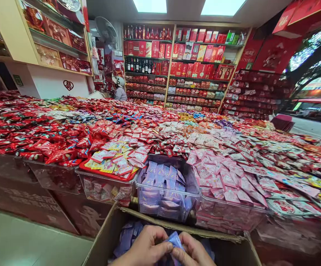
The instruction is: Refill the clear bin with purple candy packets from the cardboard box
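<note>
Between the fingertips of both hands is a small purple-blue candy packet (175, 240). My left hand (152, 244) pinches its left side, and my right hand (190, 249) pinches its right side. Both hands are over an open cardboard box (105, 232) that holds more purple packets (128, 236). Just beyond the box stands a clear plastic bin (166, 190), partly filled with purple packets laid in rows. The lower part of the box is out of view.
Pink packets (221, 173) heap over the bin on the right. A red tray (85, 166) of yellow and pink packets sits to the left. Red packets (52, 144) cover the far left. Behind, shelves (174, 55) hold bottles and red boxes; a helmeted person (119, 88) is there.
</note>
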Motion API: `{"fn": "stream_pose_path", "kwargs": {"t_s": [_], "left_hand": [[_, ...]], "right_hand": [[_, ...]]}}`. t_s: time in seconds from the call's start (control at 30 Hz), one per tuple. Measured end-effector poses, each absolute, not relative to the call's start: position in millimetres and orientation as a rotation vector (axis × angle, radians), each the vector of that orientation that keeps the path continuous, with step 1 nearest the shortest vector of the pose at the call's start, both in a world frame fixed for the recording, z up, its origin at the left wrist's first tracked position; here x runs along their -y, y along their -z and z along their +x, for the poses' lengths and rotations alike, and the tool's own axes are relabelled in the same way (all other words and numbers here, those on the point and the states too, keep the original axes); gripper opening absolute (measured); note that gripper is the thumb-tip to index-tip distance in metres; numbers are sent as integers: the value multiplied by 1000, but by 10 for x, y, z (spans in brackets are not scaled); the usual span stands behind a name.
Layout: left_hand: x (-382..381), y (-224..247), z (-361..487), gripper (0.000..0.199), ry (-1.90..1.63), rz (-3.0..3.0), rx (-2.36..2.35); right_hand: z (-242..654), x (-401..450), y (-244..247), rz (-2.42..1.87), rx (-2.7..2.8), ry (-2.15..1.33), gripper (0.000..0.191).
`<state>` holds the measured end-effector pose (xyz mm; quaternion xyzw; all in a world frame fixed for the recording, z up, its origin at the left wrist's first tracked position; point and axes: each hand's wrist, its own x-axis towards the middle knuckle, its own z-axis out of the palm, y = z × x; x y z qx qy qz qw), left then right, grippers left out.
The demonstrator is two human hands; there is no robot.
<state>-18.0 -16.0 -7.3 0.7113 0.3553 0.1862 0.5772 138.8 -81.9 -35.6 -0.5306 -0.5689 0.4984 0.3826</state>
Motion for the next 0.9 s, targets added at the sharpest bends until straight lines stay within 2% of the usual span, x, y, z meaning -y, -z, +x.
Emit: {"fn": "stream_pose_path", "kwargs": {"t_s": [0.2,0.67,0.9], "left_hand": [[143,12,-163,36,-474,1328,-662],[214,-29,-154,34,-390,1364,-623],[218,-30,-205,29,-426,1727,-680]], "right_hand": [[1332,891,44,-1175,1020,-1480,33],[1310,972,24,-1294,1168,-1228,26],[1309,983,-51,-1374,1342,-1001,21]]}}
